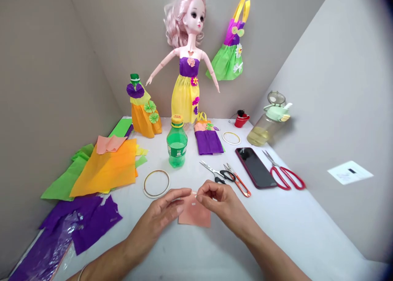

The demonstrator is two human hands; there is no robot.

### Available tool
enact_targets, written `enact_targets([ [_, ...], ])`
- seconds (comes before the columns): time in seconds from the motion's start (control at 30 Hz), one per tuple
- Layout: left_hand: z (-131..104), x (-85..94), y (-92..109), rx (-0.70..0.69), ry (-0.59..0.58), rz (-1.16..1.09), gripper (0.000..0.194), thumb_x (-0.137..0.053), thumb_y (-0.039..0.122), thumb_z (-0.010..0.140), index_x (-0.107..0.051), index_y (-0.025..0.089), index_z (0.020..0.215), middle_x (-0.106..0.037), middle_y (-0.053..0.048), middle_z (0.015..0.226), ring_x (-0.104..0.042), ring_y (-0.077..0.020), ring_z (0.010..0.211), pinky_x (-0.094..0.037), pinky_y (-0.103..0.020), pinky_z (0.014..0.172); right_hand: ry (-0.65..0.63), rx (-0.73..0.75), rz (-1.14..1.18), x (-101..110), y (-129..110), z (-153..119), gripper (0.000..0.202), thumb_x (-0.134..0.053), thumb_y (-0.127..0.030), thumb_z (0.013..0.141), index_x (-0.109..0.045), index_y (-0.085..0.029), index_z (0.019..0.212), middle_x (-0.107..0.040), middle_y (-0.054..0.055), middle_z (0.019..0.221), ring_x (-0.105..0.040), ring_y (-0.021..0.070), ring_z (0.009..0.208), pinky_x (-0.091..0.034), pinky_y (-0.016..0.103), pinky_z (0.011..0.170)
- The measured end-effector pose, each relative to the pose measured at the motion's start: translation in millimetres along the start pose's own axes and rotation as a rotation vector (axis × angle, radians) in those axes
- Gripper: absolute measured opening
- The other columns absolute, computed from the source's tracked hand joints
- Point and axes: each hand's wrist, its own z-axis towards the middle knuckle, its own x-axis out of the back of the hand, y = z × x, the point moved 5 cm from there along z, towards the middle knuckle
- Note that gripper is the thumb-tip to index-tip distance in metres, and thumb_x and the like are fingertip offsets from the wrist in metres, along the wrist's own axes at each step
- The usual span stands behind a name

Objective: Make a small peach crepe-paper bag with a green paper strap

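A small peach-coloured square [196, 218], which looks like cloth or crepe paper, lies flat on the white table in front of me. One short white strip is stuck near its middle, and whitish bits show at its top edge. My left hand [162, 213] is at the square's left side, fingers stretched out and holding nothing. Over the upper right corner, my right hand [219, 199] has thumb and forefinger pinched on a tiny white strip [195, 196], mostly hidden by the fingertips.
A tape roll [144, 184], green bottle [177, 150], black-handled scissors [216, 172], orange thread snips [241, 184], phone [254, 168] and red-handled scissors [284, 172] lie around. Coloured sheets [104, 170] pile up left. Behind stand a doll [188, 68] and small dresses [208, 141].
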Motion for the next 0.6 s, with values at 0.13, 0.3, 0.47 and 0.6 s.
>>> enact_targets([
  [0.13,-3,4.2,12,-0.317,0.053,0.492,0.026,-0.051,0.029,0.095,-0.066,0.027,0.117,-0.066,-0.005,0.097,-0.061,-0.0190,0.091,-0.048,-0.031,0.082,-0.079,0.007,-0.147,4,-5,-6,0.014,-0.059,-0.026,0.086,-0.068,-0.018,0.078,-0.057,-0.001,0.077,-0.049,0.0123,0.070,-0.038,0.026,0.067],
  [0.3,-16,-19.9,17,-0.654,-0.081,1.050,0.027,-0.042,0.015,0.098,-0.067,0.022,0.092,-0.053,0.000,0.066,-0.045,-0.0161,0.065,-0.036,-0.031,0.067,-0.176,0.048,-0.410,-3,-1,-14,0.016,-0.055,-0.013,0.086,-0.067,-0.020,0.079,-0.060,-0.001,0.083,-0.050,0.0117,0.071,-0.038,0.024,0.065],
  [0.47,-18,-29.4,7,-0.663,-0.125,1.196,0.026,-0.040,0.010,0.097,-0.060,0.020,0.085,-0.048,0.001,0.064,-0.039,-0.0167,0.061,-0.030,-0.033,0.068,-0.226,0.071,-0.617,-13,5,-13,0.018,-0.054,-0.012,0.087,-0.059,-0.019,0.071,-0.056,-0.002,0.077,-0.049,0.0108,0.066,-0.036,0.023,0.061],
  [0.6,-18,-31.0,-3,-0.651,-0.144,1.231,0.022,-0.041,0.007,0.095,-0.058,0.019,0.087,-0.049,0.001,0.066,-0.040,-0.0176,0.063,-0.029,-0.035,0.071,-0.244,0.049,-0.688,-17,7,-12,0.021,-0.053,-0.012,0.088,-0.056,-0.018,0.069,-0.057,-0.002,0.075,-0.049,0.0098,0.063,-0.034,0.023,0.060],
])
